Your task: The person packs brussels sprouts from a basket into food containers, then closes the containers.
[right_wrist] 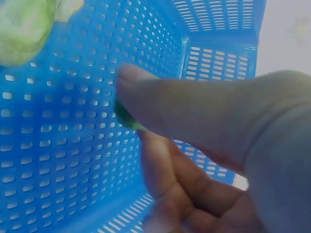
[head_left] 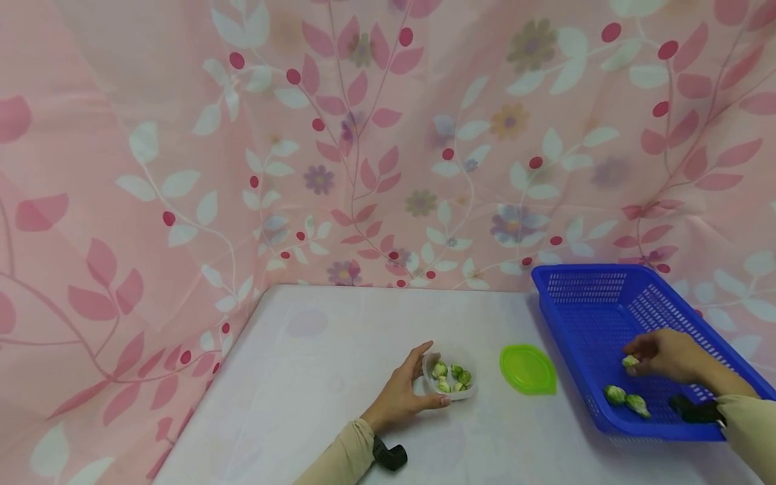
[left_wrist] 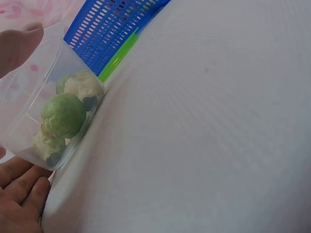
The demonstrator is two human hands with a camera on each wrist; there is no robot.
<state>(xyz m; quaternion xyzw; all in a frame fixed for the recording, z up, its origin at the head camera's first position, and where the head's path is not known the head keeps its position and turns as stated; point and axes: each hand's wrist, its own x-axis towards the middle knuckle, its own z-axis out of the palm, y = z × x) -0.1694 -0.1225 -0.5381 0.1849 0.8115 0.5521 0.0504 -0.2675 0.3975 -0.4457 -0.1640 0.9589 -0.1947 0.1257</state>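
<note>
My left hand (head_left: 397,393) holds a clear plastic container (head_left: 459,395) on the table, thumb on the near side and fingers on the far side. Several Brussels sprouts (left_wrist: 63,115) lie inside the container. Over the floor of the blue basket (head_left: 587,337), my right hand (head_left: 673,357) pinches one Brussels sprout (head_left: 630,361) between thumb and fingers. In the right wrist view the thumb mostly hides this sprout (right_wrist: 124,116). Two more sprouts (head_left: 615,395) lie in the basket's near left corner, below that hand.
A bright green lid (head_left: 527,369) lies flat on the table between the container and the basket. The white-covered table (head_left: 339,337) runs back to a pink floral curtain (head_left: 388,135). Raised perforated walls surround the basket.
</note>
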